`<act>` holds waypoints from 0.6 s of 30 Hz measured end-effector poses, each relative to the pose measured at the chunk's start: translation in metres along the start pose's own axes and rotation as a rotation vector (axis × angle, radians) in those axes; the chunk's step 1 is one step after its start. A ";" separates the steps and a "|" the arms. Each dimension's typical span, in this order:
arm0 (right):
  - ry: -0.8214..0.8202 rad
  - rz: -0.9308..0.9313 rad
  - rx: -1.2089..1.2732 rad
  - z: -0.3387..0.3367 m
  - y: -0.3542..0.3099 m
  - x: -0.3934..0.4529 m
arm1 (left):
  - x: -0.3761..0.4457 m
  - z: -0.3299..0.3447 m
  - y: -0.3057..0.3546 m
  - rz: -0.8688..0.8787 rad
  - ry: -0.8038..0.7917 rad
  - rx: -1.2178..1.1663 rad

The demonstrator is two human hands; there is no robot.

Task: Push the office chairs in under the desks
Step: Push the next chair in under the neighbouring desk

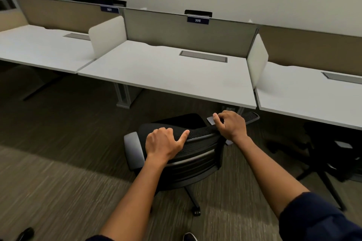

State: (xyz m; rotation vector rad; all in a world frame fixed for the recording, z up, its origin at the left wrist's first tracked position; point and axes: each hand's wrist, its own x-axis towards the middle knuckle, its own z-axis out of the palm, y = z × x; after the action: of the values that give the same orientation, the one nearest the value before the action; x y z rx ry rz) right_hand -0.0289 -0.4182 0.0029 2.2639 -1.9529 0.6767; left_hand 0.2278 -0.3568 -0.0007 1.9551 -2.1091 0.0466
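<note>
From the head view, a row of white desks is seen running along a pale wall, and the middle desk (166,72) is taken as the landmark. Behind it a grey-beige partition (188,29) is set, with a small dark label (197,20) reading 306 fixed at its top edge. A grey cable hatch (203,56) is let into the desk's far side. White side screens are stood at its left (106,35) and right (257,60) ends, dividing it from the neighbouring desks.

In front of the desk, on the brown striped carpet (58,162), a black mesh office chair (184,154) is placed, its seat not yet under the desktop and its backrest turned slightly. The top of the backrest is gripped by the left hand (164,143), fingers curled over the rim and thumb laid along it. The same rim, nearer the desk, is clasped by the right hand (231,125), fingers wrapped round it.

To the right of the desk, a second dark chair (329,152) is seen standing partly in shadow, close to the neighbouring desk's front edge.
</note>
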 end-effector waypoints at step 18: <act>-0.018 0.011 0.038 0.040 0.085 0.132 | 0.144 0.041 0.045 -0.017 -0.002 0.017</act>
State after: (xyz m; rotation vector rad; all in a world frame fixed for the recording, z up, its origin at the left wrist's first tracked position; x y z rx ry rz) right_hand -0.0872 -0.5692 -0.0032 2.2902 -1.9792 0.7032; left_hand 0.1680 -0.5010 -0.0029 1.9834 -2.1003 0.0597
